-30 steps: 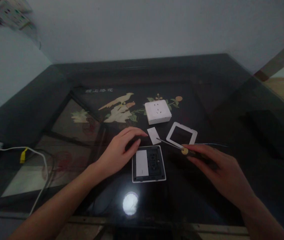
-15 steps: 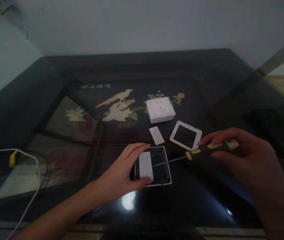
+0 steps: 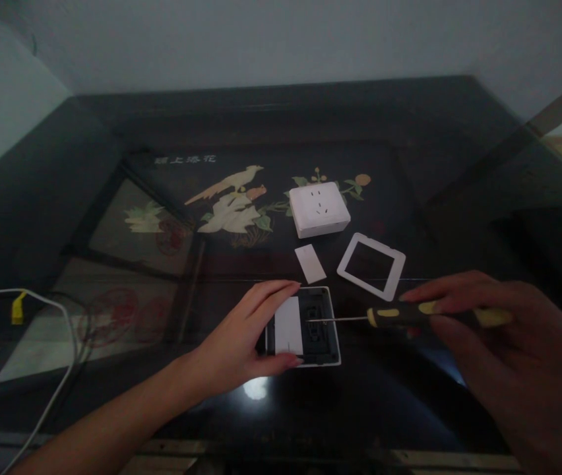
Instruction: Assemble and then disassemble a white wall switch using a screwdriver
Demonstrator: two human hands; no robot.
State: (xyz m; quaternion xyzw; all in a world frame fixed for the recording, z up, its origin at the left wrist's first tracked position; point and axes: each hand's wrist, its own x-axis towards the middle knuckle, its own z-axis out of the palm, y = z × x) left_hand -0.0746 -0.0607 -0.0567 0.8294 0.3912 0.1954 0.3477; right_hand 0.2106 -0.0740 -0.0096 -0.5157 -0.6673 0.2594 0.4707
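My left hand grips a square wall switch from its left side, fingers along the far edge and thumb along the near edge. One white rocker panel covers the switch's left part; the dark inner mechanism lies bare on the right. In my right hand is a screwdriver with a black and yellow handle. Its thin shaft points left, and the tip lies over the bare mechanism; whether it touches is hard to tell. A loose white rocker panel rests just beyond the switch.
A white frame lies right of the loose panel. Farther back sits a white socket box. On the left a white cable with a yellow tag crosses the glossy dark table, which bears a bird picture.
The screwdriver has swung from a slant to nearly level, and my right hand is lower and farther right. My left hand still holds the switch. The view has shifted slightly.
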